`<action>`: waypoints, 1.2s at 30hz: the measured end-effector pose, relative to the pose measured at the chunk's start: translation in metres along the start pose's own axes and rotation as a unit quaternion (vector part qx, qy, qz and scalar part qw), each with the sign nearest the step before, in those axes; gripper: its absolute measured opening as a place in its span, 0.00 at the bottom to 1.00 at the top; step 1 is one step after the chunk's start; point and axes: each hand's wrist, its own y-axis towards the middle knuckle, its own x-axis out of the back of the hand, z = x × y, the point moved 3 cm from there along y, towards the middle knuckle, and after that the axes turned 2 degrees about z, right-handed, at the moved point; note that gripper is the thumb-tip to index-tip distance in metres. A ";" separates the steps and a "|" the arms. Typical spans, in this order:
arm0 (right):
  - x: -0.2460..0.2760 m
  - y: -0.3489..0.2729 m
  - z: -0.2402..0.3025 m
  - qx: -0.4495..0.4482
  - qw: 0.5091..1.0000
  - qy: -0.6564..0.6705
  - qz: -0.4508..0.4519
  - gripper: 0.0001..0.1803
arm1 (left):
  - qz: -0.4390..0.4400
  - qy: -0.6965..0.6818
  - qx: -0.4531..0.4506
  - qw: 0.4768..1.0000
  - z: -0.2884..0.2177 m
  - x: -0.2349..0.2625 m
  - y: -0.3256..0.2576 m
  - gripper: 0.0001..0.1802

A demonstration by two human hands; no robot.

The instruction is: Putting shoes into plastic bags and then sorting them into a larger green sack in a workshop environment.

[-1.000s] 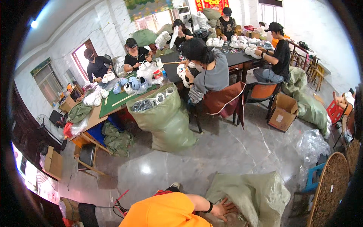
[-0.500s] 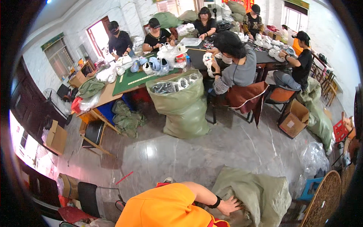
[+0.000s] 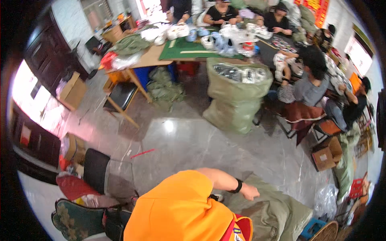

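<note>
No longer splayed on the olive sack (image 3: 281, 211), the left hand (image 3: 250, 193) curls its grip narrow at the sack's ten o'clock; right hand unseen.

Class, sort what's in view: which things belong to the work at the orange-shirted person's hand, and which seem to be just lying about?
In the work:
left hand, fingers curled
slack green sack, just below the hand; contact unclear

Apparently lying about:
red strip, left of centre
open cardboard box, right
crumpled clear plastic, lower right
</note>
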 end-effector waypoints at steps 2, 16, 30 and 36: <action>0.026 -0.009 0.076 0.101 0.979 -0.136 -0.110 0.17 | -0.001 -0.002 0.068 0.998 0.047 0.009 -0.060 0.17; -0.164 -0.358 0.476 0.235 0.691 0.303 0.613 0.11 | -0.227 -0.303 0.494 0.783 0.198 -0.009 -0.581 0.20; -0.297 -0.523 0.707 0.311 0.544 0.192 0.755 0.13 | -0.435 -0.423 0.472 0.640 0.288 0.088 -0.636 0.26; -0.362 -0.585 0.837 0.338 0.502 0.130 0.786 0.13 | -0.505 -0.419 0.482 0.581 0.358 0.132 -0.698 0.24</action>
